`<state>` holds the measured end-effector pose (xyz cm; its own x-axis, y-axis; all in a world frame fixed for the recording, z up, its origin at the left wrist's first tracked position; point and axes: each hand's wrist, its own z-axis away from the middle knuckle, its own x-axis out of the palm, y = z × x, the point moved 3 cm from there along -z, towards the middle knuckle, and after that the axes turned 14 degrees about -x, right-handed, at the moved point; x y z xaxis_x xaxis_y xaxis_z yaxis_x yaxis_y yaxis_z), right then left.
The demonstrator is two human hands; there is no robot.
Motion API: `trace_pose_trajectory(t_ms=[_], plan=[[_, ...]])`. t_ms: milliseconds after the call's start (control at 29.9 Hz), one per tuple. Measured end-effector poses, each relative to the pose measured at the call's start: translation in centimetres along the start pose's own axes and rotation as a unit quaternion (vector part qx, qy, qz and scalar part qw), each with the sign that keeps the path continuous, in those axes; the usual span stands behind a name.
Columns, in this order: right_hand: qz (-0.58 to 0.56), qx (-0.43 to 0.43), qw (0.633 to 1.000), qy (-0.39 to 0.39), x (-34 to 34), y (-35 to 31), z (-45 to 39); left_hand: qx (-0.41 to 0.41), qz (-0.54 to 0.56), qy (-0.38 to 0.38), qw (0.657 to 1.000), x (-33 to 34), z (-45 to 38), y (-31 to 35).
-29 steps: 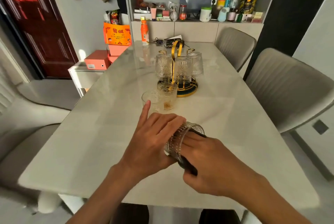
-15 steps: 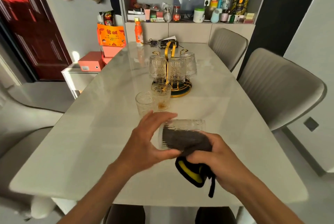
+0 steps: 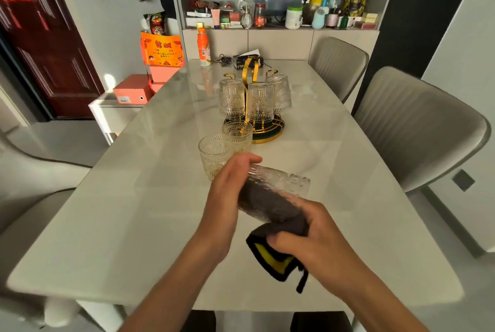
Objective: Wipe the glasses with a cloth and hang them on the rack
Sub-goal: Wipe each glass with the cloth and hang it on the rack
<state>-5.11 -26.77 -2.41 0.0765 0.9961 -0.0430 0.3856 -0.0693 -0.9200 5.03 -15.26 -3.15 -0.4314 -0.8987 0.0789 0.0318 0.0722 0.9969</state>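
- Glass (image 3: 278, 184) with a pressed pattern lies on its side in the air above the near part of the surface (image 3: 134, 224), its base toward the left hand (image 3: 227, 192) and its mouth toward the right.
- Left hand grips the base end of that glass, fingers curled around it from above.
- Dark cloth (image 3: 270, 208) is stuffed inside the glass and shows through the wall; the rest of it, with a yellow patch and black edge, hangs below the right hand (image 3: 313, 240).
- Right hand clutches the bunched cloth just at the mouth of the glass, fingers folded in on the fabric.
- Two more glasses (image 3: 227, 144) stand upright on the surface beyond the hands, touching or nearly touching each other, just in front of the rack (image 3: 254, 107).
- Gold rack sits on a dark round base near the middle of the surface, and three glasses hang upside down on it.
- An orange bottle (image 3: 204, 46) stands at the far end of the surface.
- Grey chairs (image 3: 412, 128) stand along the right side.
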Motion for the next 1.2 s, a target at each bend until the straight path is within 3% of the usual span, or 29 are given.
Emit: trace_pose_trajectory(t_ms=[67, 100, 167, 200, 267, 301, 334, 401, 434, 535, 568, 601, 635, 702, 769, 835, 902, 936, 1036, 1103, 1170, 1203], plan=[[-0.162, 0.063, 0.984, 0.039, 0.4, -0.3, 0.4, 0.135, 0.018, 0.033, 0.99, 0.3, 1.7, -0.4], [-0.139, 0.055, 0.989, 0.016, 0.6, -0.4, 0.5, 0.137, 0.038, 0.044, 0.989, 0.2, 1.9, -0.8], [0.062, 0.0, 0.996, -0.072, 0.8, -0.4, 0.3, 0.035, 0.041, 0.059, 0.997, 0.2, 0.7, -0.6], [0.176, -0.031, 0.979, -0.099, 0.9, -0.6, 0.0, -0.045, 0.013, 0.039, 0.998, 0.1, -0.3, -0.4], [0.239, -0.051, 0.965, -0.098, 0.9, -0.4, -0.5, -0.141, -0.026, -0.014, 0.99, 0.0, -1.0, -0.1], [0.184, -0.042, 0.979, -0.072, 0.9, -0.2, -0.4, -0.109, -0.025, -0.003, 0.994, -0.2, -1.1, -0.2], [0.077, -0.005, 0.997, -0.029, 0.9, 0.1, -0.3, -0.022, -0.015, 0.031, 0.999, -0.5, -1.0, -0.2], [-0.155, 0.06, 0.986, 0.026, 1.6, 0.3, -0.1, 0.136, 0.023, 0.084, 0.987, -0.6, 0.6, -0.4], [-0.175, 0.054, 0.983, 0.026, 1.7, 0.5, 0.1, 0.148, 0.044, 0.088, 0.984, -0.7, 1.0, -0.6], [0.033, 0.012, 0.998, -0.053, 1.5, 0.3, -0.5, -0.018, -0.009, 0.051, 0.998, -0.6, -1.0, 0.1], [0.071, -0.001, 0.995, -0.066, 1.6, -0.1, -0.7, -0.08, -0.038, 0.019, 0.996, -0.7, -1.5, 0.3], [0.083, -0.016, 0.995, -0.057, 1.5, -0.1, -0.7, -0.088, -0.047, 0.007, 0.995, -0.8, -1.7, 0.6], [0.05, -0.013, 0.998, -0.032, 1.4, 0.1, -0.6, -0.043, -0.045, 0.012, 0.998, -0.9, -1.6, 0.7], [-0.139, 0.027, 0.99, 0.017, 1.6, -0.2, -0.5, 0.13, -0.01, 0.039, 0.991, -0.9, -0.3, 1.1], [-0.172, 0.028, 0.985, 0.019, 1.6, 0.1, -0.4, 0.172, -0.001, 0.055, 0.984, -1.1, 0.4, 0.4], [-0.055, -0.001, 0.998, -0.039, 1.5, -0.1, -0.9, 0.062, -0.032, 0.04, 0.997, -1.1, -0.8, 0.8], [0.018, -0.008, 0.999, -0.048, 1.5, -0.3, -1.3, -0.069, -0.072, -0.004, 0.995, -1.1, -1.6, 1.1], [-0.001, -0.003, 1.0, -0.022, 1.3, -0.1, -1.4, -0.048, -0.069, 0.0, 0.996, -1.1, -1.5, 1.2], [-0.185, 0.029, 0.981, 0.041, 1.2, -0.2, -1.3, 0.181, -0.011, 0.06, 0.982, -1.2, 0.0, 1.3], [-0.105, 0.014, 0.994, -0.028, 1.4, -0.6, -1.2, 0.18, 0.027, 0.079, 0.98, -1.2, 0.2, 1.2], [0.116, -0.031, 0.987, -0.107, 1.5, -0.9, -1.6, 0.063, 0.05, 0.084, 0.993, -1.0, -0.5, 1.5], [0.253, -0.066, 0.957, -0.125, 1.5, -1.1, -1.9, -0.017, 0.071, 0.078, 0.994, -0.8, -0.7, 1.6]])
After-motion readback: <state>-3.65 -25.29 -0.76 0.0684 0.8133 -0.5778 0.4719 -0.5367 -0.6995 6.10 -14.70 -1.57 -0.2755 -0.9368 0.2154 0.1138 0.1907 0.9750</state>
